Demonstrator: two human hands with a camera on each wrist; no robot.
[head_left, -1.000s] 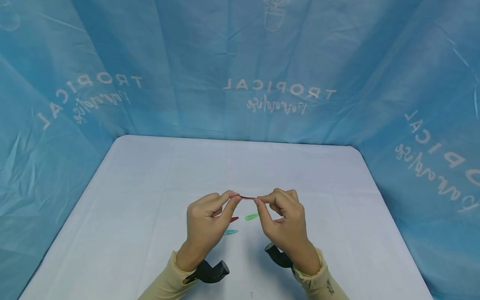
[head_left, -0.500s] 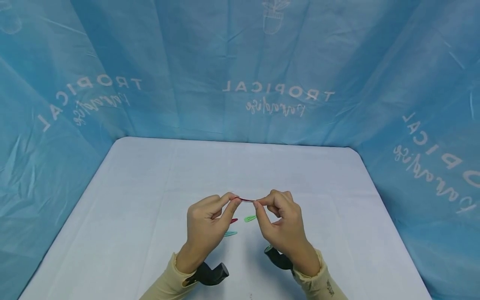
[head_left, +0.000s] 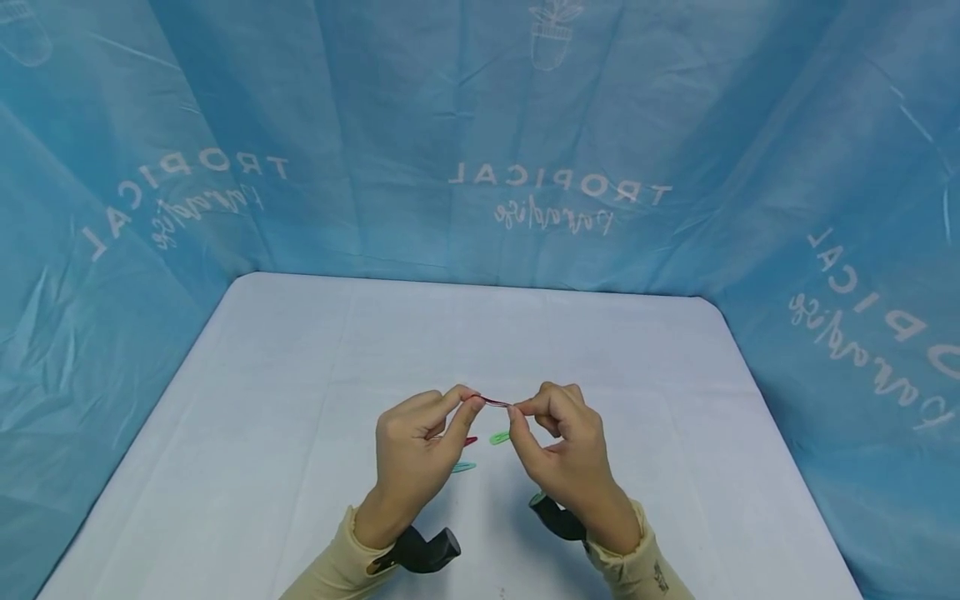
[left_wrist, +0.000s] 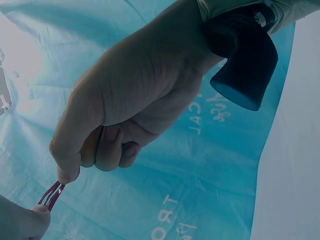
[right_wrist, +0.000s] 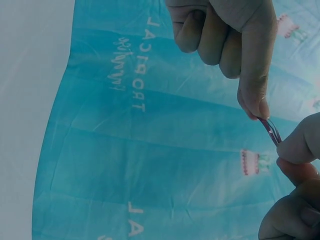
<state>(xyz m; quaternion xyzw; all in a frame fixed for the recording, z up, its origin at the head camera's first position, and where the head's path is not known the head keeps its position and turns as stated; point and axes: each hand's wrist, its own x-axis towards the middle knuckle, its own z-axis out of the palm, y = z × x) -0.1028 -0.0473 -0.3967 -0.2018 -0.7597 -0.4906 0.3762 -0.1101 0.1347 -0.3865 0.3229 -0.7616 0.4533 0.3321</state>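
A dark red snap hair clip is stretched between both hands above the table. My left hand pinches one end between thumb and index finger, and my right hand pinches the other end the same way. In the left wrist view, the hair clip shows gaps between its narrow strips. Its tips are covered by the fingertips. Beneath the hands, a green hair clip, a red hair clip and a teal hair clip lie on the table, the last two partly behind my left hand.
A white cloth covers the table. Blue printed curtains hang along the back and both sides. Each wrist carries a black camera mount, and the sleeves are beige.
Both hands keep their pinch and stay nearly in place. The hair clip's right end has dipped slightly, so it slopes down toward my right hand.
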